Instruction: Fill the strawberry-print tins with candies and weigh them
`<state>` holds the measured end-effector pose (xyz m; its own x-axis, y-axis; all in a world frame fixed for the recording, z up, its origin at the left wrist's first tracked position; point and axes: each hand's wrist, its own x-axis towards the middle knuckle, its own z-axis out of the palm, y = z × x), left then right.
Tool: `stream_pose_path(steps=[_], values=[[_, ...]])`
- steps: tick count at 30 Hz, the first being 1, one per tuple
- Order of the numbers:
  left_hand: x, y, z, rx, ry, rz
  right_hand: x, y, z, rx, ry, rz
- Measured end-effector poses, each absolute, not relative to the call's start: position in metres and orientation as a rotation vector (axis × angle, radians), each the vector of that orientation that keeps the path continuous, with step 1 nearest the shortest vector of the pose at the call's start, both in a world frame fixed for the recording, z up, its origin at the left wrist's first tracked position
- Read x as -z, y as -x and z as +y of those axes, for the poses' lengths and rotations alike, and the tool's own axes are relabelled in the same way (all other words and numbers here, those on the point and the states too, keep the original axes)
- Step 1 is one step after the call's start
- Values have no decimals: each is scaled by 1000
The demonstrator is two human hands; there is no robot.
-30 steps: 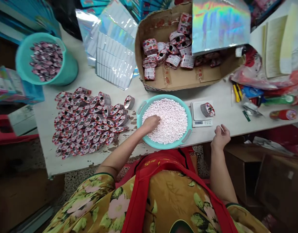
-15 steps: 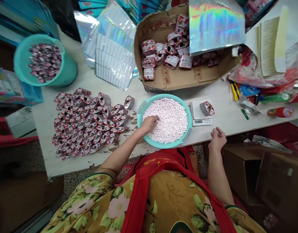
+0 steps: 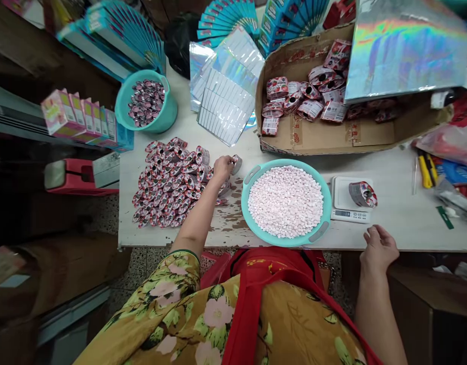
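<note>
My left hand (image 3: 222,167) is closed on a small round tin (image 3: 236,165) at the right edge of a big heap of the same tins (image 3: 168,182). To its right a teal basin (image 3: 319,230) is full of small white-pink candies (image 3: 285,201). Beyond the basin a small white scale (image 3: 342,205) carries one open tin (image 3: 363,194). My right hand (image 3: 378,248) rests at the table's front edge below the scale, fingers loosely curled, holding nothing.
A teal bucket (image 3: 161,119) of tins stands at the back left. Holographic pouches (image 3: 226,96) lie beside a cardboard box (image 3: 332,134) holding more tins. Utility knives and packets (image 3: 438,172) lie at the right. Teal boxes (image 3: 233,20) are stacked behind.
My left hand left the candy basin and moved left onto a tin at the heap's edge. My right hand stayed at the table's edge. The view swung to the left.
</note>
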<state>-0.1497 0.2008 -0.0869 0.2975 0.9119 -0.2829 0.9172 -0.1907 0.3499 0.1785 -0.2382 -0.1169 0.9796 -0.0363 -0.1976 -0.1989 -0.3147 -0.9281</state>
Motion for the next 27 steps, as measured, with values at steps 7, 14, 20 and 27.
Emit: stream_pose_path(steps=[7, 14, 20, 27], values=[[74, 146, 181, -131, -2092, 1585, 119, -182, -244, -169, 1898, 184], [73, 45, 59, 93, -2343, 842, 120, -174, -235, -201, 1870, 178], [70, 30, 30, 310, -2268, 771, 117, -179, -234, -166, 1883, 25], [72, 58, 54, -15, -1042, 799, 125, -214, -186, -282, 1995, -234]])
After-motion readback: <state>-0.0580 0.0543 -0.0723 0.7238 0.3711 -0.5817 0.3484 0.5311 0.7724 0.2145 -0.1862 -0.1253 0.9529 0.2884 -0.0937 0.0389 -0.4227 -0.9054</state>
